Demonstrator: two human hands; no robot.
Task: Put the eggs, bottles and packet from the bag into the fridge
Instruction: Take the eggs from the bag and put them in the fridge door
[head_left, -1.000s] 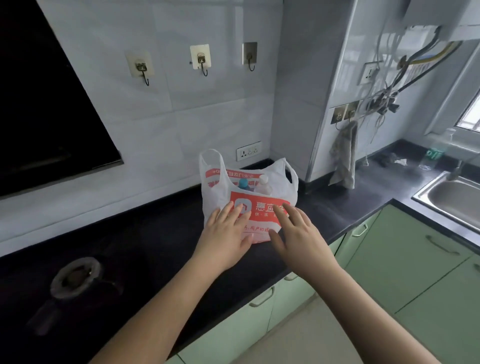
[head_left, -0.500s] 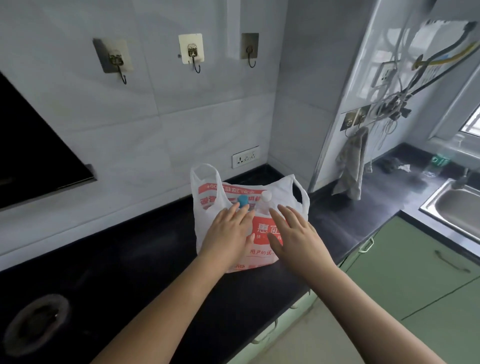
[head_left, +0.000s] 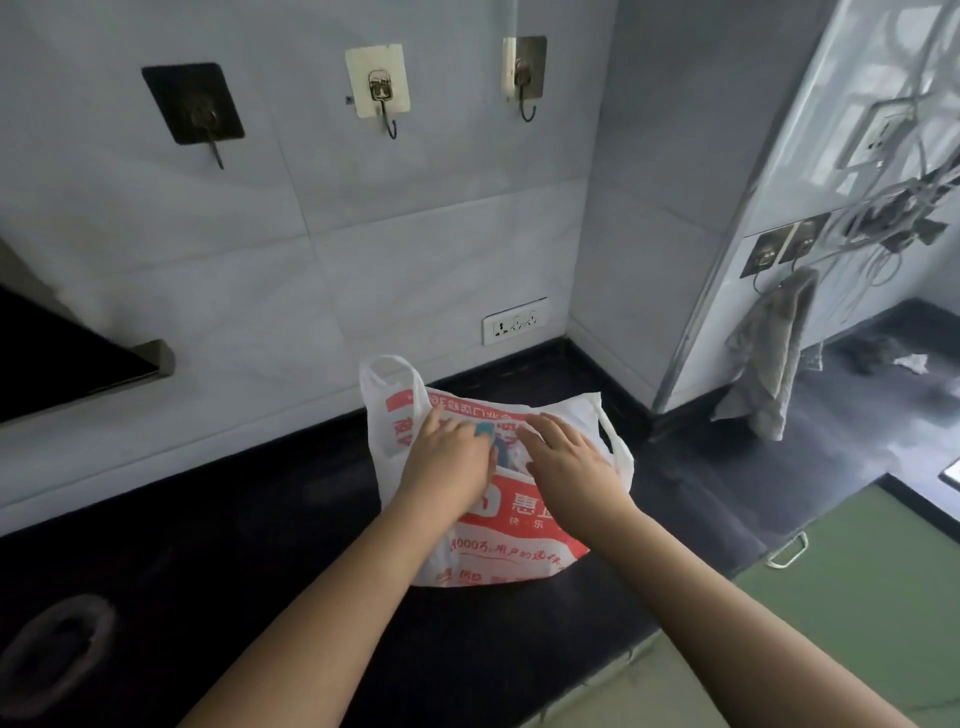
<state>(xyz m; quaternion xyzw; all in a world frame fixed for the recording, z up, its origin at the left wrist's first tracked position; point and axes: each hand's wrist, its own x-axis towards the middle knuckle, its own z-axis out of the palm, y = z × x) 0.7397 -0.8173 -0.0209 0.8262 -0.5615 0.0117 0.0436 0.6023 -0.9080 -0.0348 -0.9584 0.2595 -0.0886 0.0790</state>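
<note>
Bag (head_left: 519, 530) sits on the black counter (head_left: 234, 545), mouth up, w/ both hands on its top edge. Left hand (head_left: 447, 462): fingers (head_left: 441, 423) reach into the mouth, just beside a blue cap (head_left: 485, 431); tips are blurred, so can't tell if they grip the cap or only the plastic. Right hand (head_left: 571, 467): fingers (head_left: 543, 423) lie fairly straight and spread on the film, holding nothing that I can see. Eggs, bottles & packet are presumably inside, under the fingers; only the cap shows. Fridge not in view.

Risks, as I judge them:
- Eggs can't be seen. Pressing down on the film w/ either palm, or dragging a bottle out sideways, could crack them if they lie below or beside the bottle.
- Thin bag, no stiffness. Lifting a bottle w/o the right hand pinning the film would pull the whole bag up & tip the rest out.
- Bag's front edge is near the counter's edge, towards the person. A tug that way could slide it off.
- Cap-only grip is weak; bottle may slip.
</note>
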